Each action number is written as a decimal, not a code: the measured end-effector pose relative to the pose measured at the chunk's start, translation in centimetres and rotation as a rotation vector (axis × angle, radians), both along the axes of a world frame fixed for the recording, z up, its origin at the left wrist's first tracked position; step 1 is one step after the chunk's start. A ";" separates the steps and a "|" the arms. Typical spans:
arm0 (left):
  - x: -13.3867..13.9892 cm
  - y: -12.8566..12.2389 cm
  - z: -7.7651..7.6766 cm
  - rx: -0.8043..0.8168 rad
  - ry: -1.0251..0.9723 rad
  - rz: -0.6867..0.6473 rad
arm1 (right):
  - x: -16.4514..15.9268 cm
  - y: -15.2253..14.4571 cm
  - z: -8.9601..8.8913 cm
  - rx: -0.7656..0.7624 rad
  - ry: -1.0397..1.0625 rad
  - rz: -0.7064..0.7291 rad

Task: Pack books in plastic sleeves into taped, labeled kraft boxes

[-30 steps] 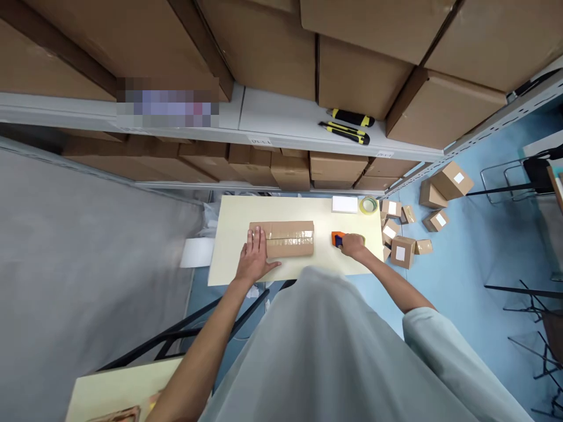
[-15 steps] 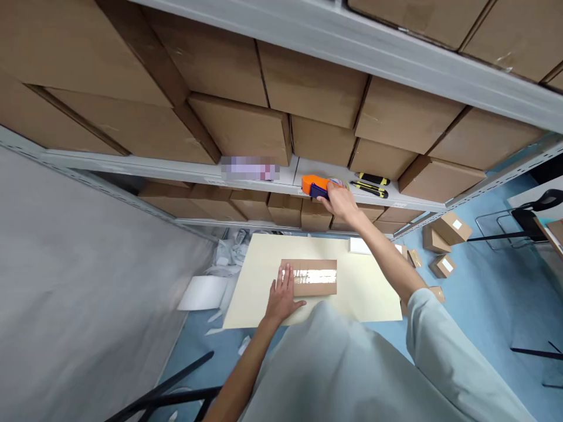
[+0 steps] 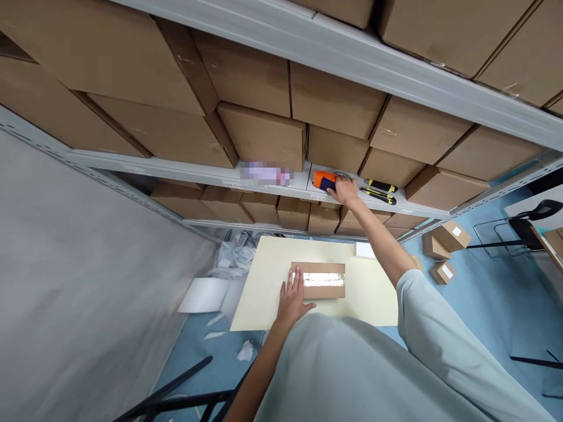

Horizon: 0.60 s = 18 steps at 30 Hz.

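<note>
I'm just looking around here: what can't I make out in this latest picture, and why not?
All in the head view:
- Inside of the taped box: closed; the left hand also covers its left end.
- Rear of the dispenser: behind the right hand.
- Right end of the white item: behind the right arm.
- Purplish item: blurred into blocks.
- Shelf label: print too small.

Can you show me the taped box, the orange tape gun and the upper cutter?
Taped box (image 3: 324, 280): head view, shiny tape on its top.
Orange tape gun (image 3: 324, 177): head view, its orange part.
Upper cutter (image 3: 382, 186): head view, middle of its body.
</note>
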<state>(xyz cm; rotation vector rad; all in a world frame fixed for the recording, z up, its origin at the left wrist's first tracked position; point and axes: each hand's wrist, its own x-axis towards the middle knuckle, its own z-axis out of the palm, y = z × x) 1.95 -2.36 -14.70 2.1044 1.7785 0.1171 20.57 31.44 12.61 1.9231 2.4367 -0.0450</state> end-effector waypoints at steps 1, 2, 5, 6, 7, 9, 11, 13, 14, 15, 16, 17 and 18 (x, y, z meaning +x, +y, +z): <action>0.0 0.0 0.0 -0.002 0.005 -0.002 | 0.1 -0.5 0.1 0.036 0.022 -0.011; 0.0 0.0 0.1 -0.001 0.009 -0.004 | 0.4 -1.4 0.1 0.084 0.053 -0.021; 0.0 0.2 0.0 -0.004 0.017 0.004 | 1.3 -6.0 -0.8 0.234 0.162 -0.036; 0.1 0.3 0.0 -0.009 0.018 0.007 | 1.6 -8.4 -1.8 0.238 0.186 -0.033; 0.1 0.3 0.0 -0.013 0.018 0.011 | 1.9 -11.1 -3.1 0.206 0.203 -0.015; 0.1 0.4 0.0 -0.019 0.018 0.019 | 2.3 -17.1 -6.9 0.042 0.209 0.100; 0.1 0.5 0.0 -0.020 0.019 0.018 | 2.5 -23.1 -11.4 -0.149 0.216 0.252; 0.0 0.6 0.0 -0.021 0.029 0.006 | 2.9 -27.8 -15.7 -0.281 0.239 0.390; 0.0 0.6 0.1 -0.020 0.037 -0.001 | 3.2 -29.4 -17.5 -0.309 0.247 0.431; 0.0 0.7 0.2 -0.020 0.047 -0.007 | 3.6 -30.6 -19.0 -0.314 0.251 0.433; -0.1 0.7 0.3 -0.022 0.059 -0.012 | 4.1 -31.3 -20.1 -0.321 0.255 0.444; 0.0 0.8 0.5 -0.028 0.072 -0.015 | 4.7 -31.7 -20.9 -0.321 0.259 0.450; 0.0 0.8 0.7 -0.039 0.085 -0.017 | 5.4 -31.8 -21.4 -0.318 0.261 0.438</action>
